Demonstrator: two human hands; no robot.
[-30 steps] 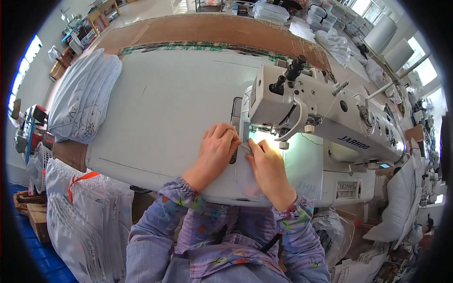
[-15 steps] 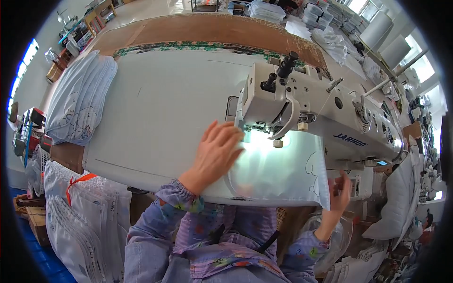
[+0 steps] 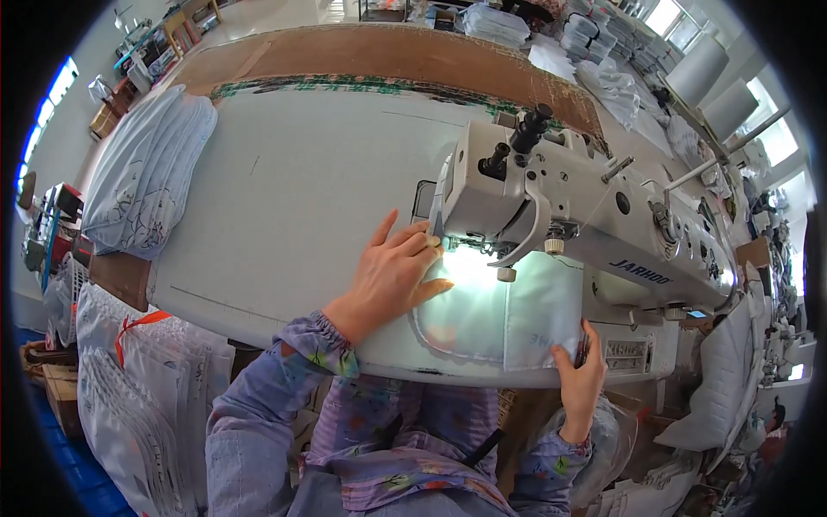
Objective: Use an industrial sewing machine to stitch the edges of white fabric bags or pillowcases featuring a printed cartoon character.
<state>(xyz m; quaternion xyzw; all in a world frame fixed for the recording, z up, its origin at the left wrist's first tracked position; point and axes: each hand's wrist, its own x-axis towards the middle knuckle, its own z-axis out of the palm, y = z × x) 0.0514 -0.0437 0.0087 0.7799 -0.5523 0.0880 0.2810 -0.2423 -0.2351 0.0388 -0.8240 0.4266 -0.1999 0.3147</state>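
Two bare hands are at one thin white cloth piece (image 3: 465, 323), which lies on a pale grey bench (image 3: 284, 189), its upper part reaching under the head of an off-white metal sewing machine (image 3: 487, 194) with black knobs. The left hand (image 3: 396, 263) is palm down, its thumb apart from the fingers, with the fingertips at the cloth's left side, just beside the lit needle area. The right hand (image 3: 579, 366) is at the cloth's lower right corner, its thumb laid over the edge; whether its fingers clamp the cloth from below, I cannot tell. As I judge, this piece is placed but not finished, since it remains under the head. A straight line and a curved border are visible on it, but I cannot tell which edges are already sewn and which are left. At the bench's left end rests a stack of white printed fabric pieces (image 3: 155, 172); whether these are finished is also not clear.
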